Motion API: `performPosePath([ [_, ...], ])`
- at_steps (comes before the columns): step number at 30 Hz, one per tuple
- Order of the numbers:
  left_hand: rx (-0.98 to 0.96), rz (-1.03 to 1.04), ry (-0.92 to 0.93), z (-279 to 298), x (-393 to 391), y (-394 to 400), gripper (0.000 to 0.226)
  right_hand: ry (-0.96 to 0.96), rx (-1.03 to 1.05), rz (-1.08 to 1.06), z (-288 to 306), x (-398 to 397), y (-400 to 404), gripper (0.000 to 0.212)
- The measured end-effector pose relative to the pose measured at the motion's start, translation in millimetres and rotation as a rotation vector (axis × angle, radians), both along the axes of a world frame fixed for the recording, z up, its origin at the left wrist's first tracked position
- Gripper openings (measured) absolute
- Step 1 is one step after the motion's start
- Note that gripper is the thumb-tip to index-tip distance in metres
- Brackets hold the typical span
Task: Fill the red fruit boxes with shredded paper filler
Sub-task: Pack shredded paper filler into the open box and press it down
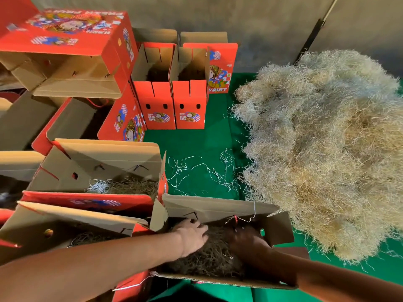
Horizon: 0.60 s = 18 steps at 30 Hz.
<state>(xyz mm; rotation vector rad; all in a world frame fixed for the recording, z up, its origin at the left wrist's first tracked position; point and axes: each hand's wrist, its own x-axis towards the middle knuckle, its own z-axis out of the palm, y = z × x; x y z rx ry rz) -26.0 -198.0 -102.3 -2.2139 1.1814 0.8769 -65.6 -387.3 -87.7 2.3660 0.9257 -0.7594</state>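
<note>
Shredded paper filler (209, 256) is seen lying inside the nearest open red fruit box (218, 207), at the bottom centre of the view, on a green surface (196, 138). Both hands are lowered into this box. The left hand (193, 236) is laid palm down on the filler with fingers fairly straight, pressing it rather than gripping it. The right hand (248, 238) sits in shadow just beside it, on the filler; whether its fingers are curled round a tuft cannot be told. The box's long axis runs left to right across the view.

A large loose heap of pale shredded paper (327, 149) is piled to the right of this box, nearer the right hand, so more filler would most likely be fetched from that side. Stray strands (196, 171) are scattered on the surface beyond the box. To the left of the box, two more open boxes (98, 162) hold some filler. Further beyond, two upright boxes (172, 88) stand side by side, their contents too dark to judge.
</note>
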Motion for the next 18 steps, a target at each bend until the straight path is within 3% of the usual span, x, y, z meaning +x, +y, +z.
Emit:
performPosePath([
  [2,0.018,0.004,-0.004,12,-2,2,0.06,-0.102,0.084,0.054,7,-2,-1,0.017],
  [5,0.052,0.099,0.095,3,-6,7,0.037,0.013,0.214,0.198,4,-1,11,0.027],
  [7,0.101,0.185,0.162,-5,-8,11,0.033,0.093,0.257,0.223,1,-1,19,0.037],
  [11,0.206,0.248,0.187,-9,-12,16,0.034,0.328,0.033,0.161,-7,-9,7,0.035],
  [15,0.309,0.093,0.138,-9,-13,20,0.039,0.335,0.119,-0.025,0,-9,2,0.038],
  [18,0.236,0.123,0.159,6,-10,12,0.031,0.373,0.156,-0.09,13,-1,1,0.033],
])
